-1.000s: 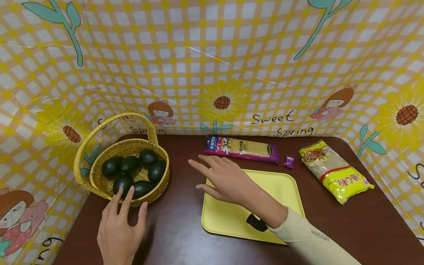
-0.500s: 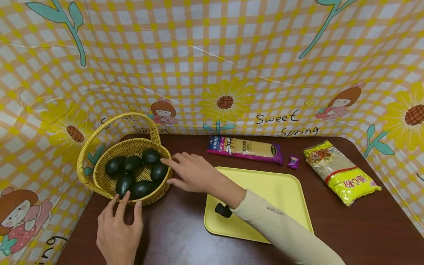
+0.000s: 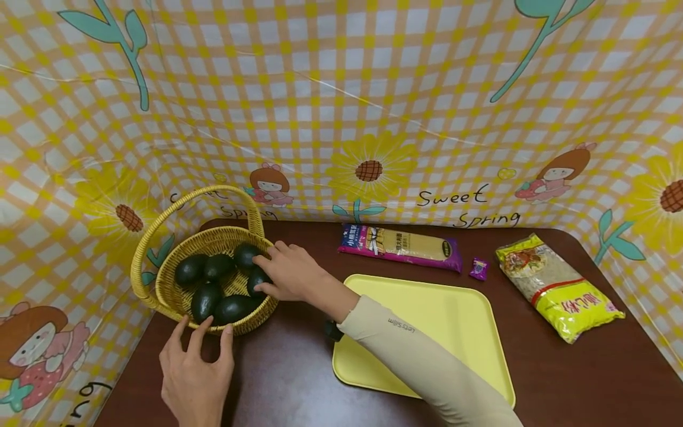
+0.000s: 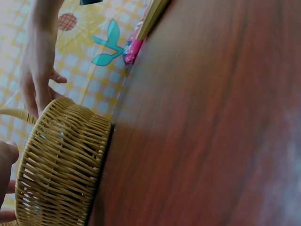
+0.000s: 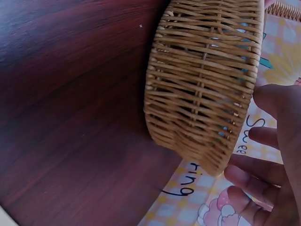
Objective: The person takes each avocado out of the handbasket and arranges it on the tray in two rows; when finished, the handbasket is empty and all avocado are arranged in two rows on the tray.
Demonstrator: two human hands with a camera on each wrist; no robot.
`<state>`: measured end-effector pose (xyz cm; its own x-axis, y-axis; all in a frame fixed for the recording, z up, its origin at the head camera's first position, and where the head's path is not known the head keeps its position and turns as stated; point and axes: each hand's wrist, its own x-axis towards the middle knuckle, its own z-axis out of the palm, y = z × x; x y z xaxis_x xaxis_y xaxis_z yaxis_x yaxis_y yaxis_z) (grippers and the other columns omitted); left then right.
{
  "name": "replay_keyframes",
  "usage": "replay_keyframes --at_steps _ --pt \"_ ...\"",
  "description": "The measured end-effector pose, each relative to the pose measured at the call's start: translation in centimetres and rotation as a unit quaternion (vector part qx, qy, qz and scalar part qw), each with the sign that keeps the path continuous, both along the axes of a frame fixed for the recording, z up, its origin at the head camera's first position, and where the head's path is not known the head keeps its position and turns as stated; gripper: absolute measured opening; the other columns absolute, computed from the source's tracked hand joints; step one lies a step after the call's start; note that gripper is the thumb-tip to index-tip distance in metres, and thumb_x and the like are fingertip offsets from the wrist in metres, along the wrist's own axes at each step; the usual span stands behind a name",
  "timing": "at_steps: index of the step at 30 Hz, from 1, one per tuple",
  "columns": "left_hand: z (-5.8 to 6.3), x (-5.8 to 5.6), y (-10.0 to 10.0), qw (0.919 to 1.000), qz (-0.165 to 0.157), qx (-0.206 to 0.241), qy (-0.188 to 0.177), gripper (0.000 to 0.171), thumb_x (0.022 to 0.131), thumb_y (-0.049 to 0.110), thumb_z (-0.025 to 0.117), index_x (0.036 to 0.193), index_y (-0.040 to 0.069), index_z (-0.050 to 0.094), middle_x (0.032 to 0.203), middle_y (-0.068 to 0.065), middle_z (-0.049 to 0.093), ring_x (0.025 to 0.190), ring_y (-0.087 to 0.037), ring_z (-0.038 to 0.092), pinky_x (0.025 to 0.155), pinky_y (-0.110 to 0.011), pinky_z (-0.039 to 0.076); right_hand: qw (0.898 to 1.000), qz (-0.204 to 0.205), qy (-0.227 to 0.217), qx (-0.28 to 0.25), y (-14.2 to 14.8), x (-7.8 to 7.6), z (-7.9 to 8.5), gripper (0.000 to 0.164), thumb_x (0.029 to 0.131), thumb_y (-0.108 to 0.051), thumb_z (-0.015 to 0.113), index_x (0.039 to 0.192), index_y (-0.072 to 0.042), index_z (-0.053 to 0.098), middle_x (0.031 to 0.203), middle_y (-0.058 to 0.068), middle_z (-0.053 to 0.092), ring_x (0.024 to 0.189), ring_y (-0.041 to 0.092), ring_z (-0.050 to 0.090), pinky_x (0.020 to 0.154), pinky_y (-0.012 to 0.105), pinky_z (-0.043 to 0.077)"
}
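A yellow wicker basket (image 3: pixel 255 323) with a tall arched handle stands at the left of the table, with several dark green avocados (image 3: pixel 207 301) in it. My right hand (image 3: pixel 288 270) reaches over the basket's right rim, fingers spread, and partly covers the right-hand avocado (image 3: pixel 256 280). In the right wrist view, the thumb of this hand (image 5: pixel 282 155) lies right at the rim and the fingers are loosely bent. My left hand (image 3: pixel 196 370) is at the front of the basket, its spread fingertips at the near rim; in the left wrist view only part of it shows.
A yellow tray (image 3: pixel 427 332) lies right of the basket, under the right forearm. Behind it are a purple noodle pack (image 3: pixel 400 248) and a small purple packet (image 3: pixel 478 268). A yellow-and-clear food bag (image 3: pixel 557 287) lies at the right. Checked cloth (image 3: pixel 341 107) walls the table.
My right hand has moved left from above the tray to the basket's right rim, over the avocados. The left hand has stayed at the front rim, and the head view has shifted slightly.
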<state>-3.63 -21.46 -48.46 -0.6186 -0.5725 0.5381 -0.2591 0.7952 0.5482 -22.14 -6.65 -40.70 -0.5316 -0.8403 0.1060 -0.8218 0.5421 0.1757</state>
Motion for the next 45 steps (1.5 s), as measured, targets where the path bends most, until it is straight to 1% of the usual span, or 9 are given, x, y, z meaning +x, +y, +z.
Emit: replay_keyframes --at_steps 5,14,18,22,28,31,34,39,45 --pt "-0.2 -0.1 0.0 0.9999 0.011 0.004 0.009 0.035 0.092 0.040 0.086 0.113 0.011 0.082 0.146 -0.016 0.064 0.127 -0.048 0.059 0.062 -0.075 0.050 0.998 -0.022 0.011 0.053 -1.5 0.0 0.1 0.069 0.105 -0.072 0.048 0.153 -0.023 0.061 0.132 0.003 0.071 0.121 0.021 0.061 0.098 0.034 0.056" --pt "-0.4 -0.2 0.1 0.9998 0.011 0.002 0.014 0.032 0.092 0.038 0.087 0.110 0.012 0.082 0.143 -0.016 0.065 0.123 -0.048 0.060 0.060 -0.073 0.052 0.985 -0.075 -0.001 0.156 -3.5 -0.1 0.4 0.081 0.098 -0.084 0.044 0.155 -0.028 0.059 0.131 -0.003 0.073 0.130 0.021 0.055 0.109 0.036 0.048" --pt "-0.5 -0.2 0.1 0.9998 0.010 0.005 0.016 0.032 0.092 0.038 0.087 0.110 0.012 0.082 0.143 -0.015 0.065 0.123 -0.047 0.060 0.060 -0.073 0.052 0.985 -0.071 -0.012 0.155 -4.0 -0.2 0.4 0.070 0.097 -0.084 0.049 0.131 -0.029 0.076 0.117 -0.007 0.076 0.127 0.021 0.056 0.109 0.037 0.046" --pt "-0.5 -0.3 0.2 0.9998 0.005 0.011 0.015 0.031 0.092 0.037 0.087 0.110 0.011 0.082 0.144 -0.016 0.064 0.123 -0.047 0.060 0.060 -0.072 0.052 0.985 -0.073 -0.017 0.155 -4.3 -0.2 0.6 0.060 0.097 -0.082 0.051 0.108 -0.031 0.080 0.107 -0.008 0.076 0.121 0.021 0.058 0.107 0.038 0.045" --pt "-0.5 -0.4 0.2 0.9998 0.002 0.017 0.014 0.031 0.092 0.036 0.087 0.110 0.011 0.082 0.144 -0.017 0.063 0.123 -0.047 0.059 0.060 -0.072 0.052 0.979 -0.085 -0.031 0.181 -4.9 -0.7 0.9 0.066 0.095 -0.084 0.052 0.129 -0.032 0.074 0.118 -0.008 0.073 0.123 0.021 0.058 0.111 0.038 0.044" --pt "-0.5 -0.5 0.2 0.9997 0.004 0.020 0.013 0.032 0.092 0.037 0.088 0.110 0.011 0.082 0.144 -0.017 0.063 0.123 -0.047 0.060 0.061 -0.072 0.052 0.975 -0.091 -0.044 0.196 -5.2 -0.9 1.0 0.078 0.093 -0.085 0.054 0.152 -0.035 0.061 0.125 -0.007 0.072 0.131 0.022 0.057 0.113 0.039 0.043" --pt "-0.4 -0.5 0.2 0.9996 0.004 0.022 0.015 0.032 0.092 0.037 0.088 0.110 0.011 0.082 0.144 -0.016 0.063 0.123 -0.047 0.060 0.062 -0.072 0.052 0.973 -0.096 -0.064 0.199 -5.4 -1.3 1.2 0.087 0.092 -0.084 0.057 0.165 -0.039 0.044 0.135 -0.006 0.070 0.137 0.025 0.054 0.115 0.040 0.042" --pt "-0.4 -0.6 0.1 0.9995 0.003 0.023 0.019 0.031 0.092 0.035 0.088 0.110 0.010 0.081 0.144 -0.016 0.063 0.122 -0.047 0.060 0.061 -0.072 0.052 0.972 -0.097 -0.099 0.190 -5.5 -1.7 1.3 0.084 0.092 -0.082 0.061 0.164 -0.041 0.046 0.143 -0.004 0.067 0.139 0.027 0.051 0.116 0.041 0.041" --pt "-0.5 -0.6 0.1 0.9993 0.007 0.032 0.020 0.031 0.092 0.036 0.088 0.110 0.012 0.082 0.144 -0.015 0.064 0.123 -0.046 0.060 0.061 -0.073 0.052 0.970 -0.088 -0.120 0.193 -5.9 -1.9 1.2 0.075 0.092 -0.077 0.066 0.157 -0.043 0.053 0.135 -0.005 0.070 0.135 0.026 0.051 0.115 0.041 0.041"
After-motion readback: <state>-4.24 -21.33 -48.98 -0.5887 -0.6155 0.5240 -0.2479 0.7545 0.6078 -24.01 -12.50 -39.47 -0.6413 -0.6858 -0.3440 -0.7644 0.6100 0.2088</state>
